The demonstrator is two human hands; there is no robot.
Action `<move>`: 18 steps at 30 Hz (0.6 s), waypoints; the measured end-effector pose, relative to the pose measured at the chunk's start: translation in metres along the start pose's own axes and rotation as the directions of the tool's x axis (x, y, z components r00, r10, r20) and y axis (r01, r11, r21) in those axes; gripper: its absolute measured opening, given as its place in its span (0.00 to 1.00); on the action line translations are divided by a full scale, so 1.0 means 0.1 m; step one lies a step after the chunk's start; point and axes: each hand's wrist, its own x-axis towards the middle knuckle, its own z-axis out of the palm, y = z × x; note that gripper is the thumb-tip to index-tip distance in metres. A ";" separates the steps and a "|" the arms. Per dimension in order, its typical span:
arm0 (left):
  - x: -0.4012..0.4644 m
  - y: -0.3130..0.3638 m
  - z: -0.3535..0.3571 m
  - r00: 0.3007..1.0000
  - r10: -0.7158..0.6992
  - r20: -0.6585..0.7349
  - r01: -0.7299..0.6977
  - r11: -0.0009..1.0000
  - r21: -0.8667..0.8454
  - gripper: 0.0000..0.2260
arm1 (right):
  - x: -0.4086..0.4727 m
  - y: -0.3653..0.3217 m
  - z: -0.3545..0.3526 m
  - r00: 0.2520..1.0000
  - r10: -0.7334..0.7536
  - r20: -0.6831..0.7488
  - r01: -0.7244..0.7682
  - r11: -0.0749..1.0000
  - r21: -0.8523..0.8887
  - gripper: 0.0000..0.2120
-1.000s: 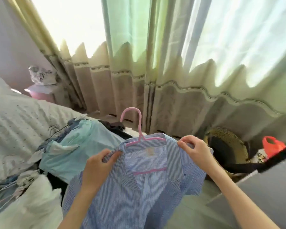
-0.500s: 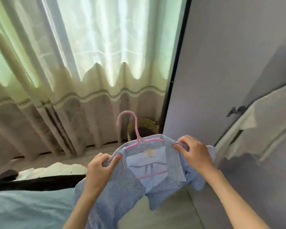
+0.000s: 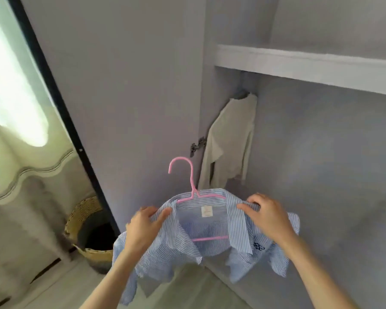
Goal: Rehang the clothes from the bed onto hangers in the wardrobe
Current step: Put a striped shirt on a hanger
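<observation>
A blue-and-white striped shirt (image 3: pixel 183 246) hangs on a pink hanger (image 3: pixel 188 175), whose hook sticks up free above the collar. My left hand (image 3: pixel 145 228) grips the shirt's left shoulder and my right hand (image 3: pixel 265 216) grips its right shoulder, holding it up in front of the open grey wardrobe (image 3: pixel 321 163). Inside the wardrobe a beige garment (image 3: pixel 230 150) hangs at the left end under a white shelf (image 3: pixel 310 65). The hanging rail is mostly hidden.
The open wardrobe door (image 3: pixel 120 97) stands to the left of the shirt. A woven basket (image 3: pixel 89 235) sits on the floor beside curtains (image 3: pixel 25 152) at the left. The bed is out of view.
The view has swung right from the bed and curtains to the wardrobe interior. Both hands carried the shirt on its hanger along, keeping the same grip on the shoulders.
</observation>
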 end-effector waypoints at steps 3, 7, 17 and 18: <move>0.37 0.12 0.25 0.965 0.021 0.260 -0.044 0.996 0.081 0.22 | -0.11 0.16 -0.13 0.990 0.127 0.053 -0.122 0.988 -0.100 0.13; 0.73 0.27 0.61 0.855 0.157 0.495 -0.190 0.982 0.018 0.12 | -0.27 0.28 -0.24 0.955 0.298 -0.001 -0.292 0.937 -0.190 0.16; 1.22 1.04 1.10 0.659 0.540 0.524 -0.567 0.814 -0.127 0.18 | -0.29 0.58 -0.46 0.713 0.671 -0.204 -0.685 0.728 0.001 0.16; 1.28 1.14 1.10 0.651 0.572 0.499 -0.597 0.792 -0.129 0.19 | -0.22 0.61 -0.47 0.682 0.705 -0.196 -0.711 0.702 0.052 0.17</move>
